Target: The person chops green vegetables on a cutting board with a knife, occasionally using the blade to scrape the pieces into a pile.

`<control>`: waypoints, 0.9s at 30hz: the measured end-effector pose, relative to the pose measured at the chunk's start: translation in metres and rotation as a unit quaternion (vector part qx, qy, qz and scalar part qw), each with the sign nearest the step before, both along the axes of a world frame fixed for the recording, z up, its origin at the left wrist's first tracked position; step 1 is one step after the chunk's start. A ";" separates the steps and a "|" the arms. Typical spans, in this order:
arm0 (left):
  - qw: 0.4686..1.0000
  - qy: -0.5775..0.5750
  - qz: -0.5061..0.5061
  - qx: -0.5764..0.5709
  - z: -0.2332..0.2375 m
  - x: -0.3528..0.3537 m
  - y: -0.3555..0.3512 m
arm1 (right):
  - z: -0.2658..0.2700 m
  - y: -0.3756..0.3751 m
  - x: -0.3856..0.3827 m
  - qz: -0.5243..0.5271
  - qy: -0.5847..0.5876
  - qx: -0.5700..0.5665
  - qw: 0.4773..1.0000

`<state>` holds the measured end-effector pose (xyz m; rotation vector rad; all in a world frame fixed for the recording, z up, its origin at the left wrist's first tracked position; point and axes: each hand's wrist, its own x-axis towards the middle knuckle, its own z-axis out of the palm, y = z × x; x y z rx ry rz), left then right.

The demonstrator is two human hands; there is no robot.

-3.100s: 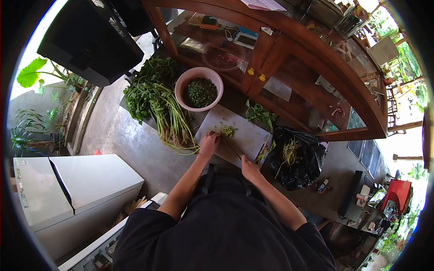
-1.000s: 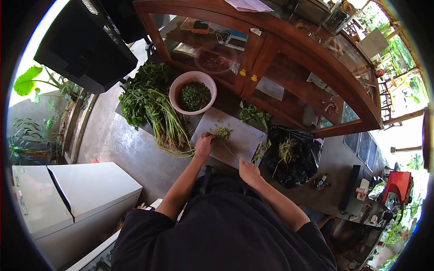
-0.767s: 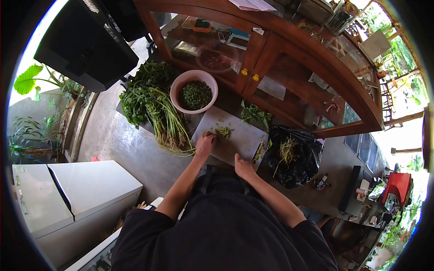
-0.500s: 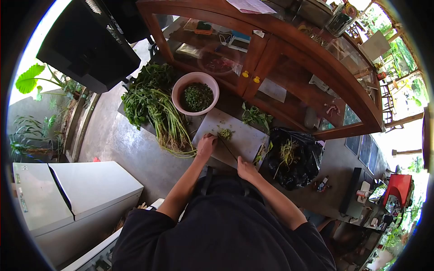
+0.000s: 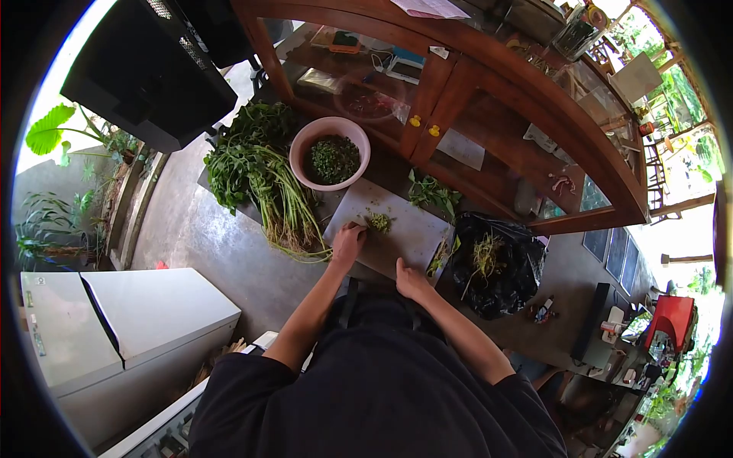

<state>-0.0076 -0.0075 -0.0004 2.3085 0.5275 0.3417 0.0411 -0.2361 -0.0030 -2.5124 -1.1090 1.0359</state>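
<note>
My left hand [image 5: 347, 241] rests on the white cutting board [image 5: 416, 238], its fingers pinched on thin green stems beside a small pile of chopped greens [image 5: 379, 222]. At the board's near edge, my right hand [image 5: 409, 277] is closed on a knife handle. The thin dark blade points toward the pile and is hard to make out. A pink bowl [image 5: 305, 143] holding chopped greens stands just beyond the board. To its left lies a large bunch of leafy greens with long stems and roots [image 5: 263, 179].
A black bag [image 5: 504, 286] with root trimmings sits right of the board, and loose leaves [image 5: 432, 195] lie behind it. A wooden glass-door cabinet [image 5: 489, 84] runs across the back. A white chest freezer [image 5: 130, 320] stands at lower left, on the grey concrete floor.
My right hand has rocked the knife back and forth at the pile and now sits a little nearer my left hand. My left hand has stayed on the stems.
</note>
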 end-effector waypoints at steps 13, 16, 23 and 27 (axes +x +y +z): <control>1.000 -0.027 -0.013 0.005 -0.005 -0.002 0.002 | 0.031 -0.011 -0.004 -0.012 -0.042 -0.007 0.999; 0.999 -0.032 -0.013 0.017 -0.005 -0.003 0.000 | 0.034 -0.003 0.000 -0.010 -0.052 0.004 0.999; 0.998 -0.035 -0.039 0.033 -0.001 -0.003 0.001 | 0.038 -0.010 0.001 -0.023 -0.064 0.004 0.998; 0.998 -0.029 -0.044 0.025 0.001 -0.003 0.002 | 0.035 -0.016 -0.002 -0.026 -0.081 0.031 0.996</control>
